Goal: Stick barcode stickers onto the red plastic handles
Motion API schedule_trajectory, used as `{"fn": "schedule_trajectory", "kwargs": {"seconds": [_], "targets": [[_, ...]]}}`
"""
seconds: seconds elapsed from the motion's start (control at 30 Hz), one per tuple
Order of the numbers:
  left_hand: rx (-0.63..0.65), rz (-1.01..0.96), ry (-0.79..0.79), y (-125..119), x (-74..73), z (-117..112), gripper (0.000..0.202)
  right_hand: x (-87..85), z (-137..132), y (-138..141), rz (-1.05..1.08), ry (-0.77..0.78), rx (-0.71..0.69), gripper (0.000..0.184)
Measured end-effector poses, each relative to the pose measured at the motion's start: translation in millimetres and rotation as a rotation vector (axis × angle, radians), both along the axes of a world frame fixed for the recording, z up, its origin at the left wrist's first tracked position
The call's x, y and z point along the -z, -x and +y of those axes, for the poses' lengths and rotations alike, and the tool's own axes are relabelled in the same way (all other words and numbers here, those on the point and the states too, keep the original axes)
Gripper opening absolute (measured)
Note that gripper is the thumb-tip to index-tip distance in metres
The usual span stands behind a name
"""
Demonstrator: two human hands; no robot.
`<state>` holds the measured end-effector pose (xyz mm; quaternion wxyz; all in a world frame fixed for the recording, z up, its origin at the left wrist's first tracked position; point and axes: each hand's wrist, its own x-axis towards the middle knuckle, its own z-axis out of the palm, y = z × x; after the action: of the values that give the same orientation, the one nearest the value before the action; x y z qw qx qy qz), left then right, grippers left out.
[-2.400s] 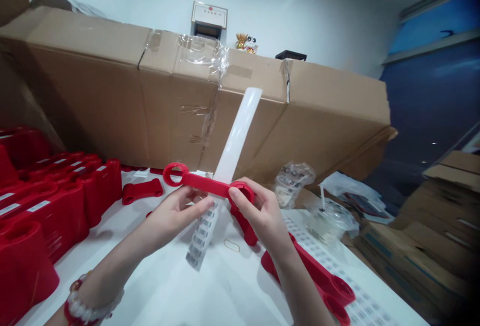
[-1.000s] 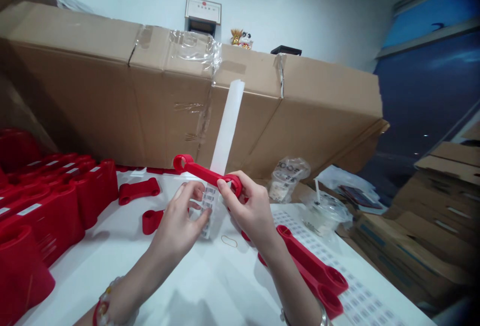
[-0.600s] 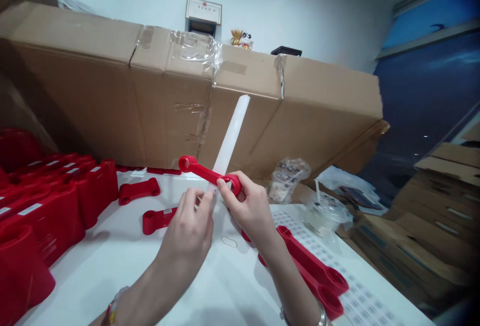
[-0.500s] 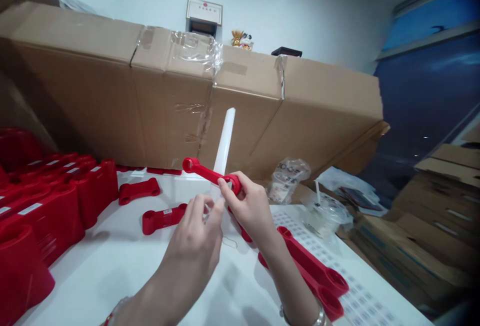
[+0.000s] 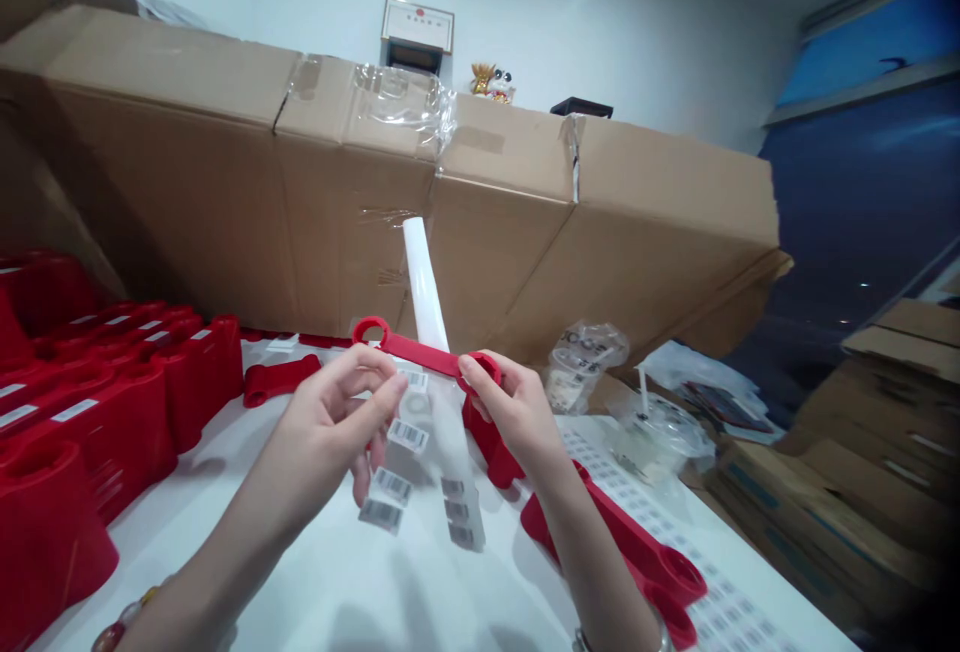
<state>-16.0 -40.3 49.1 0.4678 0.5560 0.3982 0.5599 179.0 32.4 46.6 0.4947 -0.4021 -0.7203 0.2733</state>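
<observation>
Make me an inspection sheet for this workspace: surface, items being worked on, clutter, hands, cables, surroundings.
Surface: white table, with a barcode sheet lying at right.
Items: red part held up; white strip crossing behind it, barcodes near its lower end.
Other red pieces: stack at left, many labelled; more lie loose on the table.
Clutter: cup with a straw in clear plastic; another wrapped item beside it.
Left hand: barcode labels at its fingertips.
Right hand: gripping the red part's ring end.
Cables: nothing seen.
Surroundings: cardboard behind the table, boxes at right.
</observation>
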Motion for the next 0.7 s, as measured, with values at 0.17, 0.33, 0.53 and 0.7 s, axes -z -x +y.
{"fn": "schedule_trajectory", "kwargs": {"seconds": [0.17,0.33,0.53,0.7], "targets": [[-0.007,-0.012,-0.030,6,-0.9,0,0.025,-6.3,-17,5,0.027,0.047,-0.079,0.039],[-0.111,0.023,-0.050,3,-3.8,-5,0.026,-9.1,-30,8,0.067,0.081,-0.153,0.035],[-0.168,0.030,-0.033,0,-9.5,-14,0.027,-7.8,-40,7,0.091,0.108,-0.164,0.035],[-0.184,0.030,-0.038,-1,-9.3,-14,0.028,-8.3,-42,7,0.089,0.076,-0.165,0.034]]}}
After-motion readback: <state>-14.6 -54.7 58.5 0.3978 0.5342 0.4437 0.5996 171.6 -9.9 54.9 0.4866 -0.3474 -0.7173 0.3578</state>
